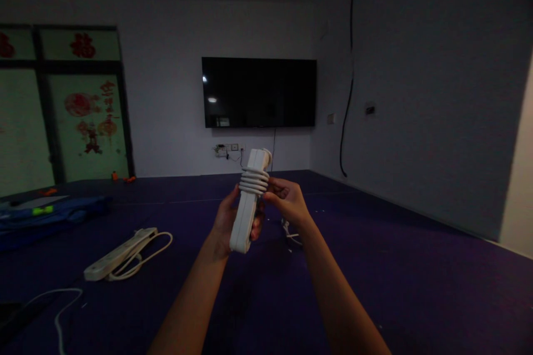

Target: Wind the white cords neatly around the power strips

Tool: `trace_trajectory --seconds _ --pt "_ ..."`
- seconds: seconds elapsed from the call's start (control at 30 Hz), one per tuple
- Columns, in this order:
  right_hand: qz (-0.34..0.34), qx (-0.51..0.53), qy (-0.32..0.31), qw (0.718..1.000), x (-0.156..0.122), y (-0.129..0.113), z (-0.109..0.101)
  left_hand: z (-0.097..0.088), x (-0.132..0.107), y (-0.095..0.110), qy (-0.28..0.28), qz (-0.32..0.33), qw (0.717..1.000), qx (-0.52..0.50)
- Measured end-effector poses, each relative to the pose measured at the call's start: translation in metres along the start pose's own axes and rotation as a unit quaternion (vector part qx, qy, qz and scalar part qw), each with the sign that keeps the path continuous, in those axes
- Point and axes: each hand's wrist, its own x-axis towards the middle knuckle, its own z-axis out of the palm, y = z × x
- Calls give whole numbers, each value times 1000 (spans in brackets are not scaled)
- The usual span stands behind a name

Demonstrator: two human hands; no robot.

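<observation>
A white power strip (pixel 245 221) is held up in front of me, tilted, with its top end leaning right. Several turns of its white cord (pixel 254 181) are wrapped around the upper half. My left hand (pixel 228 216) grips the strip's lower part from behind, thumb on the left and fingertips showing on the right. My right hand (pixel 290 198) pinches at the right side of the cord turns, its fingers closed against the cord. Below the right wrist, a piece of white cable (pixel 290 231) lies on the purple floor, partly hidden by the forearm.
Another white power strip (pixel 120 255) with a loosely looped cord lies on the floor at left. Blue fabric (pixel 79 212) is farther left, and a thin white cable (pixel 58 316) runs near the lower left. A television (pixel 259 92) hangs on the far wall.
</observation>
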Motion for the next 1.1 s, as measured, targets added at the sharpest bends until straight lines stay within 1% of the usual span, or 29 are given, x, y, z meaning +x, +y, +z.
trace_trajectory --seconds 0.1,0.17,0.23,0.3,0.4,0.47,0.53,0.6,0.67,0.73,0.8,0.83,0.87,0.9,0.93,1.0,1.03,1.07,1.1 --pt "-14 -5 35 999 0 0 0 1 2 -4 -11 -1 1000 -10" --pt "-15 -5 58 998 0 1 0 5 3 -8 -30 0 999 -21" --pt "0 -5 53 999 0 1 2 9 4 -13 -50 -1 998 -33" --pt "20 -10 37 999 -1 1 4 11 5 -16 -58 -6 997 -42" --pt "25 -34 45 998 -1 2 5 8 5 -17 -43 -16 999 -27" --pt "21 -51 66 996 -2 3 3 4 4 -16 -9 -27 999 16" --pt "23 -64 80 994 -2 4 2 3 3 -12 50 -34 996 70" --pt "21 -81 82 993 -2 5 0 5 0 -7 134 -11 984 119" --pt "12 -114 90 989 -1 6 -1 10 -2 0 218 42 960 170" --pt "2 -155 109 982 0 7 -2 16 -3 4 279 104 925 238" --pt "-5 -196 139 971 2 9 -3 21 -3 5 311 162 881 318" --pt "-6 -216 156 964 2 11 -3 23 -2 5 319 191 853 366" --pt "-7 -236 173 956 2 12 -3 25 -1 3 324 217 818 422" --pt "-8 -255 191 948 2 13 -2 26 0 0 325 238 776 485" --pt "-9 -275 209 938 2 13 -2 27 2 -4 323 252 726 552" --pt "-11 -313 238 919 1 12 1 28 5 -12 322 257 618 670" --pt "-11 -328 248 911 1 11 2 27 7 -16 331 251 569 710" --pt "-12 -340 255 905 1 9 4 27 9 -21 346 243 530 735" --pt "-12 -349 260 900 0 7 6 26 11 -24 366 235 500 749"
